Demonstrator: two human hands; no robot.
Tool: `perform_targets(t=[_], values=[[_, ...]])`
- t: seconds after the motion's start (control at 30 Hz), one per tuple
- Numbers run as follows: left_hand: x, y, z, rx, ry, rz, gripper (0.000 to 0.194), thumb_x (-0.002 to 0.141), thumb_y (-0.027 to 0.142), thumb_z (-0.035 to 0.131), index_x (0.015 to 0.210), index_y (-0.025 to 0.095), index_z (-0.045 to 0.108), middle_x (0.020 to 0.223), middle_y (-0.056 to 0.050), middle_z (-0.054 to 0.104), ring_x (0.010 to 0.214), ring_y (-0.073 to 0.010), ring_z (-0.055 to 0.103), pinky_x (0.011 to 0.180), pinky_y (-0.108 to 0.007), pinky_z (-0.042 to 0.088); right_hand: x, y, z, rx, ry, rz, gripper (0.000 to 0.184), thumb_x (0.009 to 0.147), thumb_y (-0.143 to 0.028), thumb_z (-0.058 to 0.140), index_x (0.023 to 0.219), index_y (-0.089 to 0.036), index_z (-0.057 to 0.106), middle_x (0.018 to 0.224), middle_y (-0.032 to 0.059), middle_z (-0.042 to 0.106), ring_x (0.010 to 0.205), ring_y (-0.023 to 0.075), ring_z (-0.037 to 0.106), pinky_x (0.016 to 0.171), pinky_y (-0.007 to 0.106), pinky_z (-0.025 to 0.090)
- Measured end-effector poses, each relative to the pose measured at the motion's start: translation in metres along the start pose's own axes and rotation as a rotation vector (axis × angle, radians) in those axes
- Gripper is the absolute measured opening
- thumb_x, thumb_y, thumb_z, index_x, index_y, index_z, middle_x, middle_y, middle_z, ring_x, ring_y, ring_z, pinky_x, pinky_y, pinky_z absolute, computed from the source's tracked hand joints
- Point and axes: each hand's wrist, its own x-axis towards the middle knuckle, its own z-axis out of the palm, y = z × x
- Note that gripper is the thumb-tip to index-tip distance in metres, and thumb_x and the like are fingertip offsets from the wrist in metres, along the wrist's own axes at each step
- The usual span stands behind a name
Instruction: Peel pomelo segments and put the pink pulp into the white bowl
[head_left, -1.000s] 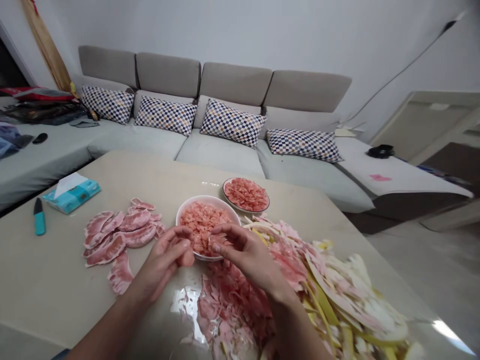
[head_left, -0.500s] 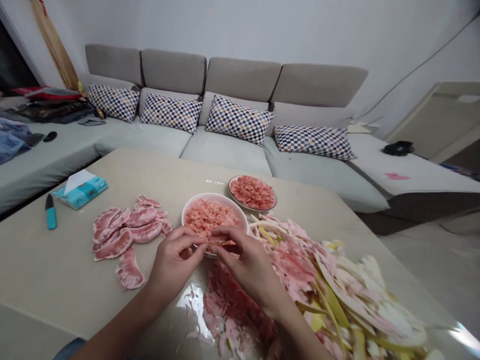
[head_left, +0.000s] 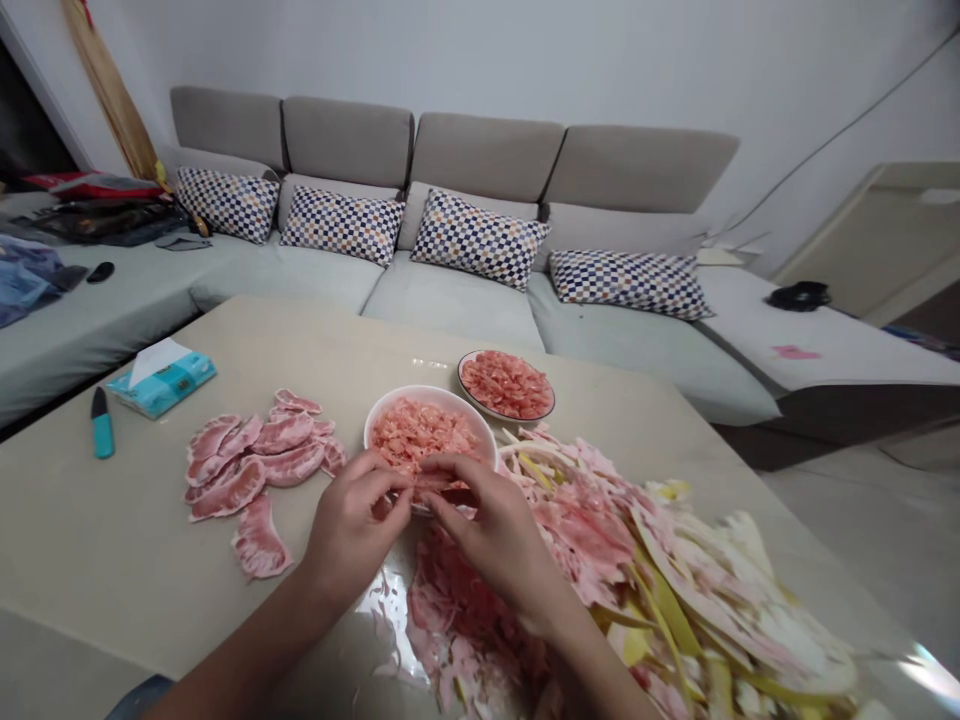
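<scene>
Over the near rim of a white bowl point(head_left: 371, 425) filled with loose pink pomelo pulp point(head_left: 424, 430), both hands meet with fingertips pinched together. My left hand point(head_left: 352, 525) and my right hand point(head_left: 491, 535) share a small piece of pomelo flesh point(head_left: 427, 482), partly hidden by the fingers. Left of the bowl lies a group of pomelo segments point(head_left: 289, 465) with whitish-pink skin on. Torn pink membranes point(head_left: 457, 590) are heaped under and beside my right forearm.
Behind the bowl stands a dark-rimmed plate point(head_left: 460, 375) of pulp. Pomelo peel point(head_left: 705, 600) spreads over the table's right side. A blue tissue pack point(head_left: 165, 380) and a blue-handled knife point(head_left: 102, 430) lie at the left. A sofa point(head_left: 450, 305) with checkered cushions runs along the far side.
Almost nothing differs. My fingers have shifted very slightly around the piece of pomelo flesh, still over the bowl's near rim.
</scene>
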Motion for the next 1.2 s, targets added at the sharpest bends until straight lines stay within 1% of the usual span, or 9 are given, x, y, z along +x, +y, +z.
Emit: perform_targets(t=[0.17, 0.4, 0.57, 0.77, 0.83, 0.93, 1.0, 1.07, 1.2], values=[[0.001, 0.0, 0.001, -0.017, 0.025, 0.02, 0.017, 0.079, 0.011, 0.06, 0.082, 0.022, 0.073, 0.085, -0.005, 0.065, 0.08, -0.0191, 0.06, 0.071, -0.027, 0.044, 0.003, -0.005, -0.003, 0.027, 0.017, 0.044, 0.018, 0.081, -0.015, 0.062, 0.097, -0.022, 0.067, 0.095, 0.0038, 0.073, 0.084, 0.0185, 0.07, 0.076, 0.03, 0.057], [0.007, -0.006, 0.002, -0.155, 0.037, -0.056, 0.015, 0.075, 0.013, 0.064, 0.076, 0.024, 0.074, 0.08, -0.004, 0.066, 0.073, -0.0178, 0.059, 0.061, -0.024, 0.043, 0.008, -0.001, -0.012, 0.03, 0.053, 0.082, 0.013, 0.081, -0.021, 0.063, 0.093, -0.022, 0.069, 0.097, 0.005, 0.073, 0.084, 0.02, 0.07, 0.077, 0.033, 0.058], [0.003, -0.004, 0.008, -0.155, -0.084, -0.077, 0.016, 0.076, 0.011, 0.061, 0.077, 0.021, 0.073, 0.08, -0.004, 0.066, 0.073, -0.0176, 0.06, 0.062, -0.024, 0.043, 0.015, 0.018, -0.022, -0.135, 0.108, -0.088, 0.022, 0.085, -0.017, 0.056, 0.101, -0.024, 0.07, 0.119, 0.0067, 0.069, 0.114, 0.024, 0.062, 0.101, 0.044, 0.047], [-0.009, 0.004, 0.019, -0.149, -0.268, -0.143, 0.013, 0.075, 0.014, 0.064, 0.066, 0.02, 0.071, 0.072, -0.004, 0.063, 0.069, -0.0171, 0.058, 0.062, -0.025, 0.04, 0.015, 0.025, -0.031, -0.178, 0.23, -0.064, 0.018, 0.087, -0.018, 0.055, 0.097, -0.023, 0.069, 0.1, 0.0069, 0.071, 0.093, 0.0221, 0.067, 0.08, 0.036, 0.056], [-0.014, 0.004, 0.024, -0.167, -0.351, -0.154, 0.013, 0.077, 0.019, 0.065, 0.066, 0.02, 0.072, 0.073, -0.004, 0.064, 0.071, -0.018, 0.059, 0.064, -0.026, 0.041, 0.015, 0.027, -0.03, -0.244, 0.202, -0.101, 0.023, 0.086, -0.015, 0.053, 0.099, -0.024, 0.07, 0.102, 0.0067, 0.073, 0.096, 0.0235, 0.067, 0.084, 0.039, 0.054], [-0.019, 0.001, 0.03, -0.206, -0.424, -0.155, 0.018, 0.08, 0.017, 0.06, 0.085, 0.023, 0.076, 0.085, -0.006, 0.068, 0.08, -0.0199, 0.062, 0.072, -0.027, 0.043, 0.015, 0.032, -0.029, -0.327, 0.148, -0.163, 0.031, 0.084, -0.009, 0.051, 0.103, -0.025, 0.069, 0.106, 0.0059, 0.073, 0.105, 0.0255, 0.065, 0.091, 0.043, 0.05], [-0.02, -0.001, 0.031, -0.214, -0.429, -0.185, 0.016, 0.079, 0.019, 0.062, 0.084, 0.023, 0.076, 0.084, -0.006, 0.068, 0.08, -0.02, 0.061, 0.07, -0.026, 0.043, 0.016, 0.032, -0.028, -0.347, 0.18, -0.161, 0.024, 0.086, -0.011, 0.053, 0.097, -0.025, 0.069, 0.1, 0.0056, 0.073, 0.099, 0.0249, 0.066, 0.088, 0.041, 0.051], [-0.019, -0.002, 0.03, -0.229, -0.417, -0.229, 0.011, 0.077, 0.026, 0.067, 0.07, 0.02, 0.074, 0.075, -0.005, 0.064, 0.076, -0.0197, 0.059, 0.066, -0.026, 0.042, 0.016, 0.03, -0.028, -0.349, 0.222, -0.149, 0.015, 0.086, -0.015, 0.057, 0.092, -0.024, 0.068, 0.093, 0.0058, 0.072, 0.09, 0.0232, 0.067, 0.083, 0.037, 0.052], [-0.016, -0.002, 0.025, -0.456, -0.342, -0.4, 0.03, 0.081, 0.045, 0.063, 0.071, 0.018, 0.071, 0.068, -0.003, 0.061, 0.066, -0.0166, 0.054, 0.06, -0.024, 0.04, 0.014, 0.021, -0.027, -0.309, 0.183, -0.166, 0.019, 0.088, -0.014, 0.053, 0.096, -0.023, 0.068, 0.099, 0.0073, 0.069, 0.093, 0.0223, 0.066, 0.082, 0.035, 0.052]])
